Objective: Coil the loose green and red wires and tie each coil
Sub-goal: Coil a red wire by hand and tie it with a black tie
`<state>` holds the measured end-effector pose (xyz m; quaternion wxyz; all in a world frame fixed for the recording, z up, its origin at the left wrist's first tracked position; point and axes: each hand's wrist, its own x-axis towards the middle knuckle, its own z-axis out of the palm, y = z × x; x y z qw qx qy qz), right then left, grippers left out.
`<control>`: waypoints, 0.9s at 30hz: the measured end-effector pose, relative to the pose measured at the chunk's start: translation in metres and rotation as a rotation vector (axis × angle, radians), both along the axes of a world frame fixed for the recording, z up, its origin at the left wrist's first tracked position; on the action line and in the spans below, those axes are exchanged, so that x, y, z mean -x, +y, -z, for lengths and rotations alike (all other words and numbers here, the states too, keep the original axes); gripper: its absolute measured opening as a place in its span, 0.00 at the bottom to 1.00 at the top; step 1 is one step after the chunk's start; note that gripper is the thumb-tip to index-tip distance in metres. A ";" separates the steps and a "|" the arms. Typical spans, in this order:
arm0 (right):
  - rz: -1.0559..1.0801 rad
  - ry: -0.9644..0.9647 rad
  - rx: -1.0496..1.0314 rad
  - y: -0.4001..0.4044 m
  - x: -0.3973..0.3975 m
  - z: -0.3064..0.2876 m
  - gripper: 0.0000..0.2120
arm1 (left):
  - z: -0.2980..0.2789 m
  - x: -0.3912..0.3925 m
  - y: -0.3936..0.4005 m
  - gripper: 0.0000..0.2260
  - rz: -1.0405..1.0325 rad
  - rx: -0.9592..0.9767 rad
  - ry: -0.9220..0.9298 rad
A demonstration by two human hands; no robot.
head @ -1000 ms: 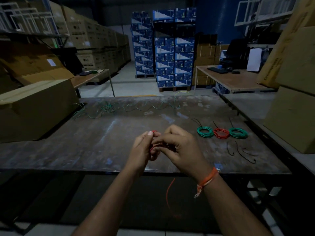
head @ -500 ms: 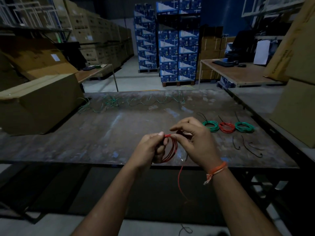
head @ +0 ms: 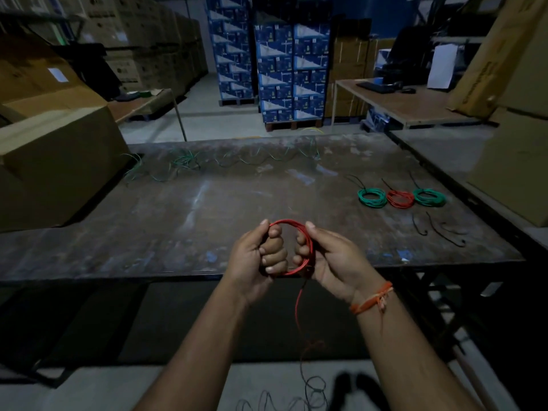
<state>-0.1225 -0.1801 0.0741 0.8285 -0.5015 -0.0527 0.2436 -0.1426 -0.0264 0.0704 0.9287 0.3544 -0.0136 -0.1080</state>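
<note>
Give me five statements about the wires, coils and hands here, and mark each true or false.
1. Both hands, left hand and right hand, hold the red coil. True.
2. Three finished coils lie on the table: green coil, red one, green one. True.
3. The held coil is fully wound. False: a red tail hangs below it.
4. The loose green wire lies at the table's near edge. False: it lies along the far edge.
5. The black ties lie left of the hands. False: they lie to the right.

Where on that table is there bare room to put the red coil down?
The table's middle is bare, between the cardboard box and the three tied coils. Crowded: loose green wire along the far edge, black ties at right.
</note>
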 end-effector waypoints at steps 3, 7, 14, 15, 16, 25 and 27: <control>-0.003 0.101 -0.088 0.019 0.007 0.008 0.14 | 0.012 0.003 0.018 0.14 0.023 0.058 0.075; 0.123 0.073 0.055 0.042 0.017 0.024 0.16 | 0.022 0.011 0.036 0.13 0.035 0.014 0.129; 0.257 0.042 0.139 0.075 0.035 0.041 0.17 | 0.040 0.021 0.066 0.09 0.166 0.032 0.145; 0.262 0.069 0.139 0.077 0.037 0.044 0.17 | 0.044 0.023 0.068 0.10 0.202 0.046 0.154; 0.259 0.102 0.135 0.077 0.039 0.046 0.17 | 0.048 0.025 0.070 0.12 0.229 0.054 0.166; 0.218 0.214 0.017 0.069 0.035 0.052 0.17 | 0.054 0.024 0.065 0.14 0.287 0.153 0.220; 0.218 0.215 -0.014 0.062 0.028 0.054 0.16 | 0.054 0.018 0.056 0.14 0.295 0.154 0.222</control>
